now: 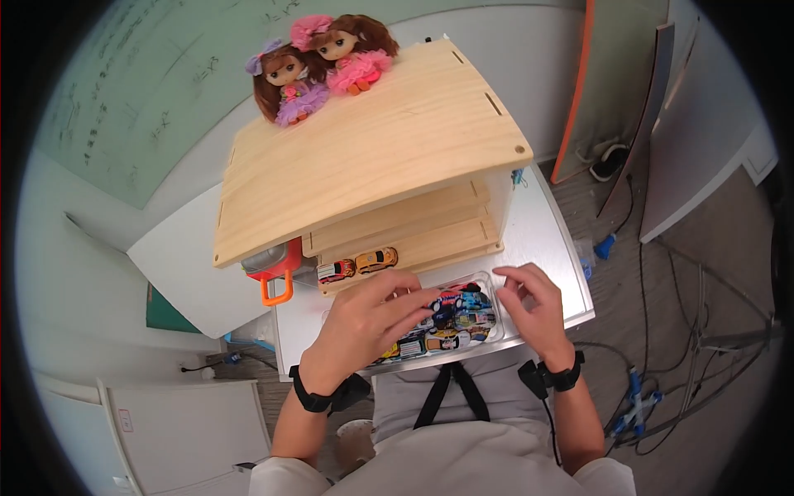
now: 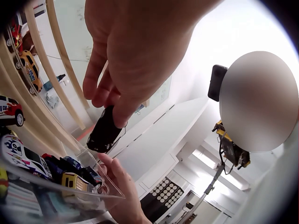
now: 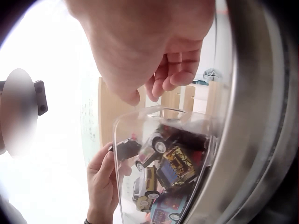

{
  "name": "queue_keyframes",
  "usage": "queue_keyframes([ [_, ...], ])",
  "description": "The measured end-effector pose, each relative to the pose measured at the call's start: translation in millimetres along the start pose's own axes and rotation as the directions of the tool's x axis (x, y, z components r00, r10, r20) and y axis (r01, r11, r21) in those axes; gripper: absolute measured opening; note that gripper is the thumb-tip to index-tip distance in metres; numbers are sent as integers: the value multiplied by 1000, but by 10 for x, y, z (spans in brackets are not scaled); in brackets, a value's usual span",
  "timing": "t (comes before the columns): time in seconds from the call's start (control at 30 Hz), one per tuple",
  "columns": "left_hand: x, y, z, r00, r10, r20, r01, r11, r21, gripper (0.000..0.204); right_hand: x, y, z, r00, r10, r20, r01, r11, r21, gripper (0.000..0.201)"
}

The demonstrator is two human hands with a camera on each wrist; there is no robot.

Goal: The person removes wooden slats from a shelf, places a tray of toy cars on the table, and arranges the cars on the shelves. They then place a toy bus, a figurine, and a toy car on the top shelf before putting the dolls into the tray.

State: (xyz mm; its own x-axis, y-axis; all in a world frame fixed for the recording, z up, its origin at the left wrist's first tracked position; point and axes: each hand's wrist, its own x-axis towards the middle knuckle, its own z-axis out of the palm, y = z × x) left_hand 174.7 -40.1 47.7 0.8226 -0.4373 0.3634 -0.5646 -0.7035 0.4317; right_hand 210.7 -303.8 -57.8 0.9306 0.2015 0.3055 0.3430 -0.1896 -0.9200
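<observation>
Where the tabletop [image 1: 542, 248] supports the items, a wooden shelf unit [image 1: 372, 140] stands on it, with a clear plastic box [image 3: 140, 113] directly in front. The left hand [image 1: 364, 326] is over the box, thumb and fingers pinching a dark toy car [image 2: 105, 130]. The right hand [image 1: 536, 307] is just beside the box's right end, fingers loosely bent, holding nothing. Piled toy cars [image 3: 175, 168] occupy the box; a red-and-white car [image 1: 336, 271] and a yellow car [image 1: 376, 260] sit in line on the unit's lowest step
</observation>
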Motion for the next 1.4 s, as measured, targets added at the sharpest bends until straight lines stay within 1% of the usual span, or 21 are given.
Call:
queue_keyframes([
  [0.1, -77, 52, 53, 997, 48, -52, -52, 996, -72, 29, -14, -305, -66, 987, -93, 130, 112, 983, -147, 40],
  [0.2, -119, 135, 119, 989, 102, -110, -112, 990, -87, 28, 53, -620, -16, 927, -270, 262, 330, 917, -224, 49],
  [0.23, -127, 162, 155, 980, 145, -138, -160, 981, -110, 28, 62, -697, 26, 911, -294, 291, 369, 895, -250, 47],
  [0.3, -170, 190, 207, 966, 135, -220, -161, 982, -103, 30, 53, -688, 81, 877, -333, 347, 432, 861, -267, 43],
  [0.37, -221, 231, 183, 981, 78, -176, -112, 974, -195, 29, 26, -713, 109, 857, -316, 407, 439, 861, -255, 38],
  [0.43, -324, 201, 122, 972, 48, -230, -97, 973, -208, 31, -14, -768, 140, 935, -126, 331, 189, 968, -165, 35],
  [0.5, -491, 102, 48, 951, -23, -307, -37, 982, -187, 36, 2, -741, 77, 931, -162, 327, 236, 950, -203, 33],
  [0.6, -801, -87, -153, 888, -187, -419, 67, 956, -285, 24, -13, -456, -134, 992, -95, 85, 116, 946, -301, 29],
  [0.63, -923, -128, -193, 845, -294, -447, 158, 935, -317, 20, -18, -369, -176, 991, -100, 93, 124, 943, -308, 29],
  [0.67, -1048, -166, -228, 789, -397, -469, 244, 903, -353, 16, -17, -279, -209, 999, -42, -3, 40, 959, -280, 29],
  [0.7, -1188, -268, -210, 743, -419, -521, 283, 903, -323, 11, -7, -224, -250, 995, 19, -95, -42, 969, -245, 29],
  [0.73, -1327, -391, -151, 694, -440, -570, 325, 898, -297, 7, 4, -207, -301, 998, -55, -42, 36, 929, -370, 30],
  [0.77, -1454, -498, -94, 688, -447, -572, 327, 894, -306, 7, 1, -145, -340, 998, -55, -33, 39, 926, -377, 30],
  [0.83, -1658, -662, 30, 533, -639, -555, 445, 770, -458, 6, -47, 24, -391, 993, -108, -56, 71, 888, -454, 30],
  [0.9, -1730, -765, 136, 505, -668, -547, 480, 744, -465, 14, -98, 113, -391, 995, -97, 13, 88, 839, -537, 32],
  [0.97, -1781, -845, 231, 454, -778, -434, 487, 625, -610, 18, -128, 127, -378, 993, -83, 83, 117, 785, -608, 34],
  [1.03, -1760, -871, 231, 464, -798, -385, 504, 596, -625, 20, -183, 94, -378, 975, -136, 177, 216, 773, -597, 41],
  [1.17, -1670, -908, 193, 501, -815, -292, 550, 560, -619, 23, -214, 132, -397, 988, -56, 143, 126, 829, -545, 47],
  [1.2, -1675, -925, 202, 499, -817, -289, 552, 557, -621, 23, -205, 118, -372, 988, -53, 145, 124, 828, -546, 47],
  [1.27, -1697, -959, 236, 456, -850, -266, 532, 499, -684, 23, -176, 86, -296, 997, -75, 20, 73, 827, -558, 42],
  [1.4, -1692, -957, 238, 447, -858, -254, 532, 483, -695, 23, -157, 147, -293, 999, 23, 50, 11, 801, -598, 39],
])
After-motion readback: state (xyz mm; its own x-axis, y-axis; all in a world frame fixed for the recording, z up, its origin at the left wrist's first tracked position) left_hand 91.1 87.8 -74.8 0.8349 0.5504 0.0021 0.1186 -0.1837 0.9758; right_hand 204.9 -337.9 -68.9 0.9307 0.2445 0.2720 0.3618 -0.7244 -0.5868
